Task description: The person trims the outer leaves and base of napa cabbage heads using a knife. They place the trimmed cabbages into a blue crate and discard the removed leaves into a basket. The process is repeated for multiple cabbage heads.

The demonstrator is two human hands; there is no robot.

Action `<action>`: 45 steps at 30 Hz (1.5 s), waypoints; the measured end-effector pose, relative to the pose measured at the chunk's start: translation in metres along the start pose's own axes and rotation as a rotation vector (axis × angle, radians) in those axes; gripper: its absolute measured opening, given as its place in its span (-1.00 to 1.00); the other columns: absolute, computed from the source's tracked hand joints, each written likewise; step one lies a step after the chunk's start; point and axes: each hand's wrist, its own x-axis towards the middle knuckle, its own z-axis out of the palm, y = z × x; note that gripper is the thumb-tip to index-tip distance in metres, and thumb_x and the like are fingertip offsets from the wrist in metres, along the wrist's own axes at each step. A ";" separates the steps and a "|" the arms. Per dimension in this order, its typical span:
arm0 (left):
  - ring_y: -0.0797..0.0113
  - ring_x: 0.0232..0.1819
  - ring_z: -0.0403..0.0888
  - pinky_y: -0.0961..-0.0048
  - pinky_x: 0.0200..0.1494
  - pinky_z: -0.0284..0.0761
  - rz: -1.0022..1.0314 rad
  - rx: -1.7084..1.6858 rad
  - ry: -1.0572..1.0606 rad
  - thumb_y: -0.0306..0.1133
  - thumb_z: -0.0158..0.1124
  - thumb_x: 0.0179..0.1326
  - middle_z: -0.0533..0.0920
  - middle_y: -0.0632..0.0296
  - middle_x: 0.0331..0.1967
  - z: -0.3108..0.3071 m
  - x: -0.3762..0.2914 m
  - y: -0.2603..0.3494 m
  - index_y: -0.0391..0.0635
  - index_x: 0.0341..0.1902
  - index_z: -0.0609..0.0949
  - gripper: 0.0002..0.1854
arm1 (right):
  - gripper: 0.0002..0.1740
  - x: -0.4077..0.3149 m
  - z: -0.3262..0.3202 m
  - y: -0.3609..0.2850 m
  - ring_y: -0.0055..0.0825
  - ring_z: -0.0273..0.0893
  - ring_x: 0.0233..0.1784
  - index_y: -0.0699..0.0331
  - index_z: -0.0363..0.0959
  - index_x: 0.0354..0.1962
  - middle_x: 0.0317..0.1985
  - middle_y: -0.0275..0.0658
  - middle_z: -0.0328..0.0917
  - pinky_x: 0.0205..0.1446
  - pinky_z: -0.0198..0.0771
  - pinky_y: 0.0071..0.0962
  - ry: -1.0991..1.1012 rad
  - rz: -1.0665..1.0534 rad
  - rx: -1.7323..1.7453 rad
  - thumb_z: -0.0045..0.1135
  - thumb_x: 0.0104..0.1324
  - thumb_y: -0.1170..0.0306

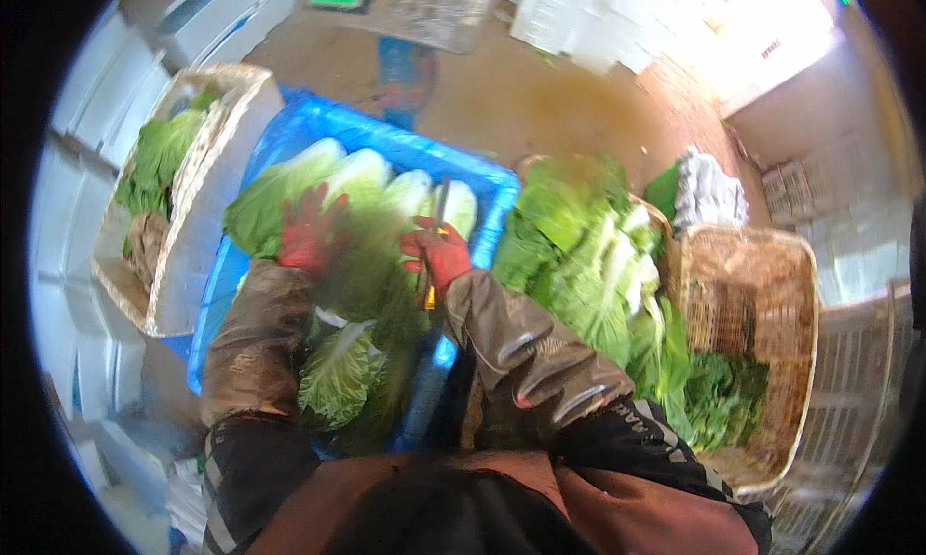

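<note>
My left hand [311, 231], in a red glove, rests with fingers spread over the napa cabbages [359, 175] lying side by side in a blue-lined crate [376, 127]. My right hand [443, 251], also red-gloved, is closed around a knife [443, 204] with a dark, narrow blade pointing away from me and yellow on its handle. It hovers over or touches the right part of the cabbages; the contact is unclear. Nearer to me, another napa cabbage [340, 374] lies in the crate. A dark smear blurs the middle of the view between my hands.
A foam box [210, 215] with leafy greens stands at the left. Loose cabbage leaves [579, 266] are heaped at the right, beside a wicker basket [785, 323] holding dark greens [723, 396]. Farther off are a scale [405, 12], white foam boxes [579, 20] and a white bundle [710, 192].
</note>
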 end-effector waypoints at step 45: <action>0.06 0.31 0.40 0.20 0.35 0.30 1.072 -0.794 -0.818 0.20 0.30 0.13 0.45 -0.08 0.29 -0.005 0.075 1.023 -0.15 0.46 0.22 -0.04 | -0.28 -0.555 -0.616 -0.240 -0.12 0.57 -0.57 0.13 0.16 0.35 -0.53 -0.08 0.57 -0.54 0.37 -0.09 0.891 0.413 -1.866 0.04 0.20 0.38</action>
